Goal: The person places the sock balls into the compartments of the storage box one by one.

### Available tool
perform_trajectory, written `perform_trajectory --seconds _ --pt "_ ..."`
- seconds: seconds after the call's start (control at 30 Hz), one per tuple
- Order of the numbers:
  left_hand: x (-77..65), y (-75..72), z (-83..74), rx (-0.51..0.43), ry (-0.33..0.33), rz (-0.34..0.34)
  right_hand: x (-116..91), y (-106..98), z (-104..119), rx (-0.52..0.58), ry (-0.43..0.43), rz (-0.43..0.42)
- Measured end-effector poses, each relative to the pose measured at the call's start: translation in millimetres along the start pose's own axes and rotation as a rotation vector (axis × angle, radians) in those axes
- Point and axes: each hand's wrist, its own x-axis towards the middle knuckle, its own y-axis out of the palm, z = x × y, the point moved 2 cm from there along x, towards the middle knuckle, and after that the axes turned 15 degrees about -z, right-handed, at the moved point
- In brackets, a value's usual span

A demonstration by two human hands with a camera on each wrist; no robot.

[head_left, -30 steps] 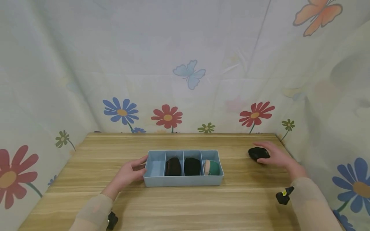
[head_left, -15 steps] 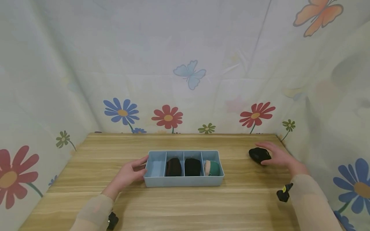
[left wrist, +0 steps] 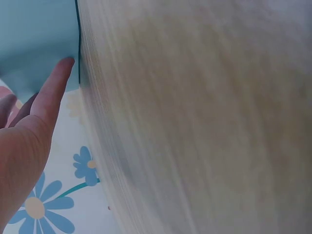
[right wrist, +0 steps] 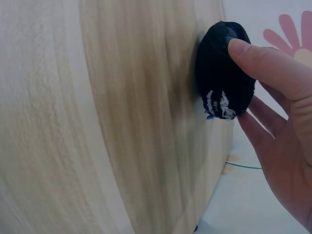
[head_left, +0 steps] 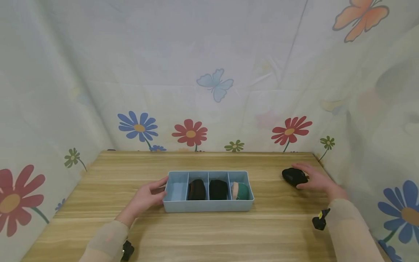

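A black rolled-up sock bundle (head_left: 294, 176) is at the right of the table, between the thumb and fingers of my right hand (head_left: 315, 177). In the right wrist view, the thumb presses on top of the bundle (right wrist: 225, 73), and frayed white and blue threads show at one end. My left hand (head_left: 145, 196) touches the left end of a pale blue divided box (head_left: 209, 206). Its compartments hold a dark brown bundle (head_left: 197, 190), a black bundle (head_left: 218, 190) and a green-and-beige bundle (head_left: 240, 191); the leftmost holds nothing. The left wrist view shows one straight finger against the box wall (left wrist: 34, 53).
The wooden table (head_left: 209, 236) ends at the back against a white cloth (head_left: 157, 54) printed with flowers and butterflies. More of this cloth hangs at the left and right sides.
My right hand has shifted slightly around the black sock bundle, thumb and fingers closing in on it. The bundle has turned a little. My left hand and the box stay in place.
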Motion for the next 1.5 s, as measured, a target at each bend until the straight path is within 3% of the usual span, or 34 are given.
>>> perform_trajectory --seconds 0.67,1.5 --pt "0.3 0.3 1.8 -0.005 -0.011 0.001 -1.6 10.0 -7.7 -0.072 0.072 0.014" --pt "0.8 1.3 2.1 -0.041 0.001 -0.005 -2.7 27.1 -8.3 -0.011 0.133 -0.056"
